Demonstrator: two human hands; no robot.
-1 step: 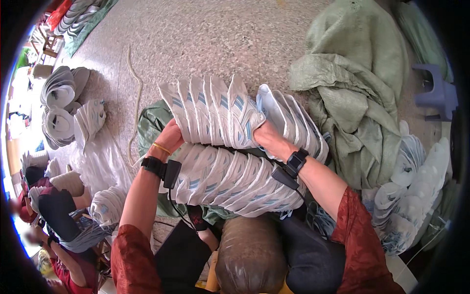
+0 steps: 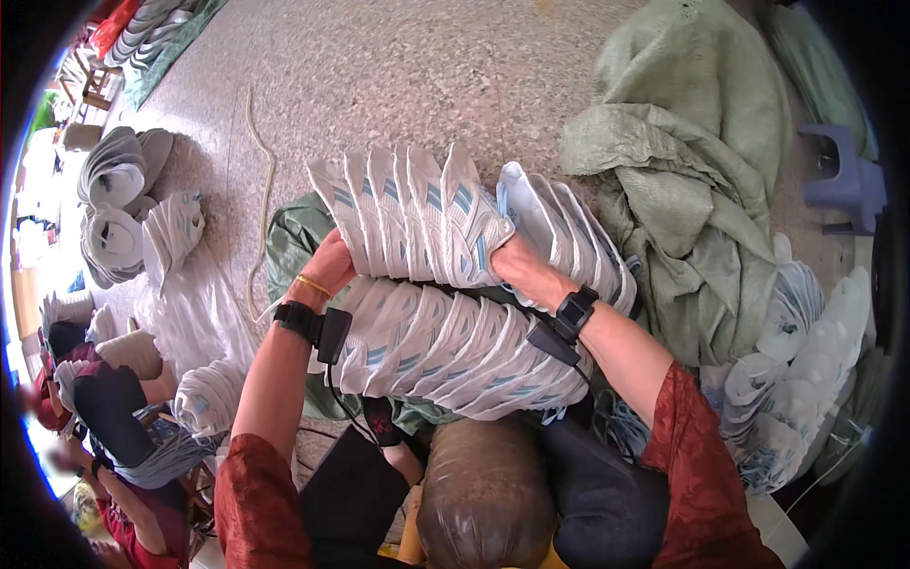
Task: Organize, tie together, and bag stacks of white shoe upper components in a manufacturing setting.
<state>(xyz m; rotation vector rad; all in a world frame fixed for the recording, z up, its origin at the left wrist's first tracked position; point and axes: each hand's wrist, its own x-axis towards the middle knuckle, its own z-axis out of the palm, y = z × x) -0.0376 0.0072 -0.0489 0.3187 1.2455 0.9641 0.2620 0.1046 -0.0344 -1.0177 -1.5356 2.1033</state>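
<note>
A nested row of white shoe uppers with blue stripes (image 2: 408, 213) lies across the front of me. My left hand (image 2: 332, 266) grips its left end, with the fingertips partly hidden behind the uppers. At its right end my right hand (image 2: 517, 270) reaches into the opening of the last upper and grips it; most of its fingers are hidden inside. Right of that hand stands a shorter nest of shoe uppers (image 2: 569, 228). A second long row of shoe uppers (image 2: 455, 351) lies nearer to me, below my wrists. Green sheeting (image 2: 294, 237) shows beneath the rows.
A large green woven sack (image 2: 701, 190) lies crumpled at right, near a blue-grey plastic stool (image 2: 844, 180). More stacked uppers stand at left (image 2: 118, 180) and right (image 2: 796, 379). A pale cord (image 2: 261, 190) trails over the floor. Another person's arm (image 2: 133, 503) shows at lower left.
</note>
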